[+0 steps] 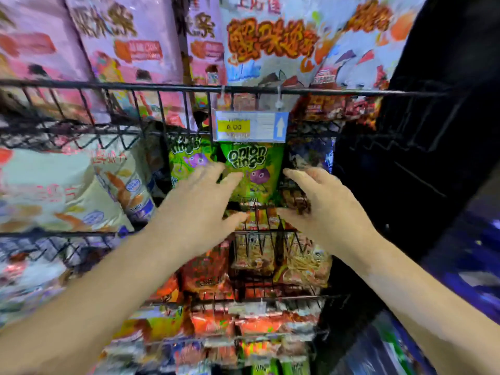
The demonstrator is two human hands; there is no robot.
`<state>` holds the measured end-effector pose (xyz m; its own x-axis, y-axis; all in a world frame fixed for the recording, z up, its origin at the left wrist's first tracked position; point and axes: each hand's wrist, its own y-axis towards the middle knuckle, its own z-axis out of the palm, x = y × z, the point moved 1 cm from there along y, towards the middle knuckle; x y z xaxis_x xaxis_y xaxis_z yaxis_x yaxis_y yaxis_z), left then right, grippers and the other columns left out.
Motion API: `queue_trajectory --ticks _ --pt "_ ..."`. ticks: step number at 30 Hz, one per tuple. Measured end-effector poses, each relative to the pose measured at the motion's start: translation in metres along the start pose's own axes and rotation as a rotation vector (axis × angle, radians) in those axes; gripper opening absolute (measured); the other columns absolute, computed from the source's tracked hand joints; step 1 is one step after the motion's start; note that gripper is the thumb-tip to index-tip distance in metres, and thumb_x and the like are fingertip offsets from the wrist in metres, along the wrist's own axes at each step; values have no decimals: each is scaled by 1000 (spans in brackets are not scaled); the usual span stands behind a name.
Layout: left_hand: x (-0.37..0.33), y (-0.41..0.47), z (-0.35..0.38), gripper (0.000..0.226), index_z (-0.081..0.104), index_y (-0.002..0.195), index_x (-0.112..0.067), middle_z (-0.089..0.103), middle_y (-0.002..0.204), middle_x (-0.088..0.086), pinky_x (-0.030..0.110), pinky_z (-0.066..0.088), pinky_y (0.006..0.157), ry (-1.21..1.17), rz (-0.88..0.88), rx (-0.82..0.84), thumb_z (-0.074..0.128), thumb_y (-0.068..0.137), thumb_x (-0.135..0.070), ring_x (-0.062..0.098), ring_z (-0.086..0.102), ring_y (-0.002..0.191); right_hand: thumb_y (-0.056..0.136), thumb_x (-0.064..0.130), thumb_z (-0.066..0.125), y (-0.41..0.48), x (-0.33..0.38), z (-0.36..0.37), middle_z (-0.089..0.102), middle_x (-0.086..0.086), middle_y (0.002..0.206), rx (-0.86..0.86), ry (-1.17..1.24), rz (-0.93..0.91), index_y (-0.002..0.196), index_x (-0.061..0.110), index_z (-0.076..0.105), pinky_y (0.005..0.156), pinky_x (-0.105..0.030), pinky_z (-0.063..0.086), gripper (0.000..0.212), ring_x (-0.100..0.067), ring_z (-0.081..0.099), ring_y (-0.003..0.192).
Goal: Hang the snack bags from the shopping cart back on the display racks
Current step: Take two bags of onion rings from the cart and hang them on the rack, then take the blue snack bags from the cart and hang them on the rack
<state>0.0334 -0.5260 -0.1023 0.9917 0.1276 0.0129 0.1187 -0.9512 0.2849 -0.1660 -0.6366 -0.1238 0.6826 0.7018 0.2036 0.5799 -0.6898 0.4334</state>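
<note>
Reaching forward, my left hand (200, 204) and right hand (324, 209) are spread loose, gripping nothing; between my fingertips sits a green snack bag (255, 169) lettered "onion rings", purple cartoon onion beneath.

Two shiny green onion-ring snack bags (254, 169) are in view, along with three large pink foil snack bags (127, 36), one clear plastic price tag with a yellow label (250, 127), and two bare hands: one left hand (200, 201) and one right hand (324, 207).
</note>
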Motion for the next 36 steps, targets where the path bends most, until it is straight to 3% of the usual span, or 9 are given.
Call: queue_trajectory --ticks 4,10,15,21,27,32,36 --pt "-22 -31 -29 80 40 156 -24 41 156 9 50 40 114 11 77 -53 65 89 -60 33 40 142 89 50 73 -44 22 -38 53 -9 149 -60 -34 -22 151 27 49 108 -46 49 70 -30 49 139" --pt "-47 -60 -56 82 34 158 -30 35 159 3 46 29 119 -73 117 -105 63 89 -63 28 30 149 90 54 71 -105 42 -71 44 -4 156 -77 -10 86 156 29 40 108 -49 48 77 -27 48 139" --pt "-61 -73 -58 81 39 156 -28 40 155 2 45 33 118 -193 226 -130 69 88 -58 25 32 146 86 44 79 -143 44 -87 53 -10 148 -157 -54 157 152 22 48 101 -52 52 77 -32 52 135" --pt "-97 -76 -43 77 41 154 -29 40 154 -1 46 36 115 -339 427 -92 73 87 -50 25 33 144 91 51 70 -197 48 -108 44 2 154 -202 -69 368 156 32 39 108 -43 48 74 -21 45 140" --pt "-156 -87 -23 75 47 150 -27 44 150 -1 49 38 115 -523 643 -55 76 85 -48 27 40 140 88 50 71 -291 41 -136 53 7 141 -278 -118 644 149 32 47 102 -39 49 68 -16 56 121" --pt "-232 -105 -26 78 47 151 -28 46 149 0 50 36 116 -592 835 9 78 82 -51 27 38 143 86 42 79 -372 35 -169 54 6 141 -309 -203 813 148 32 51 97 -17 36 68 -11 51 126" --pt "-305 -125 -29 77 50 149 -28 48 147 -1 49 37 115 -670 980 59 82 81 -46 27 41 140 86 49 75 -438 29 -200 55 3 140 -397 -266 923 148 30 51 109 -31 43 69 -15 51 130"
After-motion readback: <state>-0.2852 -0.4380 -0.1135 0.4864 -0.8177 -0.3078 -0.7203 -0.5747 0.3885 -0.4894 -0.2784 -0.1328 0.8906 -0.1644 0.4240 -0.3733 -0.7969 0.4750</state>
